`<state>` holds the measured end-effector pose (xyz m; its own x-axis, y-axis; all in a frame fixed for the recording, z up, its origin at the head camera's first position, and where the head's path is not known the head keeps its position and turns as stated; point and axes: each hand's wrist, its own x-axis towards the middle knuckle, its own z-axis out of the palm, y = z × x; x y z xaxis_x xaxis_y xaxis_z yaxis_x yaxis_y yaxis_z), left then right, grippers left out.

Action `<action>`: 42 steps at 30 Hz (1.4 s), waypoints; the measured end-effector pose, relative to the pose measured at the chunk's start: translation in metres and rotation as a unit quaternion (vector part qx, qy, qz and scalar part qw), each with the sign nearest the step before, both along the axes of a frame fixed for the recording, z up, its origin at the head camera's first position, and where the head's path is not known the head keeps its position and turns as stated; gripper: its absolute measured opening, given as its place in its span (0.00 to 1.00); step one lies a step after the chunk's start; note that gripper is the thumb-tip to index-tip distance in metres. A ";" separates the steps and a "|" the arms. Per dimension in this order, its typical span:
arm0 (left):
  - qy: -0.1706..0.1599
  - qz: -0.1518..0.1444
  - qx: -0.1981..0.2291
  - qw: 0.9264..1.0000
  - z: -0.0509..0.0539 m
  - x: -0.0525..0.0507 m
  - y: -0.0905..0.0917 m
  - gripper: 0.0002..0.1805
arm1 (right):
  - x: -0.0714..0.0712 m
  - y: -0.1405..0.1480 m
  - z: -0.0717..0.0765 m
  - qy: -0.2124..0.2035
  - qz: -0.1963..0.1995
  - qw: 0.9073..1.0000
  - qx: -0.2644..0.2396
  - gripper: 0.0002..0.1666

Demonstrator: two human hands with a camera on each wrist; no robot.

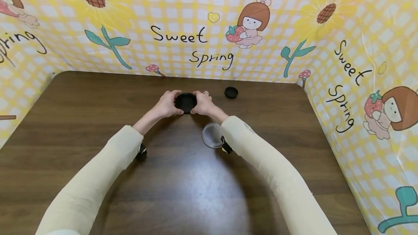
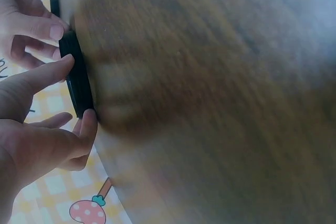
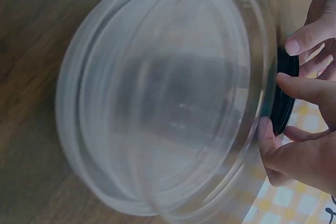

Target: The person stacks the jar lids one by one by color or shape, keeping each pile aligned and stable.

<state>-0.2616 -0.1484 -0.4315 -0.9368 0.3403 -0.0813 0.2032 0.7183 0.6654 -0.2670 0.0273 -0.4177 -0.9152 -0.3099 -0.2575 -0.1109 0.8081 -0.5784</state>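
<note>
In the head view a round black dish-like piece (image 1: 186, 103) is between both hands near the table's back. My left hand (image 1: 166, 104) grips its left side and my right hand (image 1: 204, 103) its right side, fingers behind and thumbs in front. The left wrist view shows the black piece (image 2: 79, 80) edge-on, with the left hand (image 2: 42, 124) curled at it and the right hand (image 2: 31, 27) at its other end. In the right wrist view the right hand (image 3: 307, 140) touches the black piece (image 3: 286, 95), partly behind clear plastic.
A clear round container (image 1: 211, 135) stands on the brown table (image 1: 163, 184) beneath the right forearm; it fills much of the right wrist view. A smaller black round piece (image 1: 231, 92) lies at the back, right of the hands. Patterned cloth (image 1: 137, 6) borders the table.
</note>
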 end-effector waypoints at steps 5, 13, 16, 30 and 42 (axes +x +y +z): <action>-0.014 -0.004 -0.014 1.000 0.000 0.001 -0.001 0.44 | -0.001 -0.005 -0.003 -0.005 -0.012 1.000 0.008 0.46; -0.020 0.004 0.012 1.000 -0.004 0.004 -0.005 0.43 | 0.000 -0.007 -0.004 -0.009 -0.007 1.000 0.018 0.46; -0.029 0.008 0.027 0.999 -0.006 0.006 -0.006 0.42 | 0.005 -0.006 -0.001 -0.010 0.001 1.000 0.015 0.45; -0.023 0.018 0.049 0.998 -0.005 0.017 -0.010 0.42 | 0.011 0.005 0.002 0.006 0.043 0.999 -0.025 0.46; 0.005 0.022 0.071 0.997 -0.003 0.033 -0.018 0.43 | 0.017 0.015 0.011 -0.006 0.079 0.988 -0.133 0.42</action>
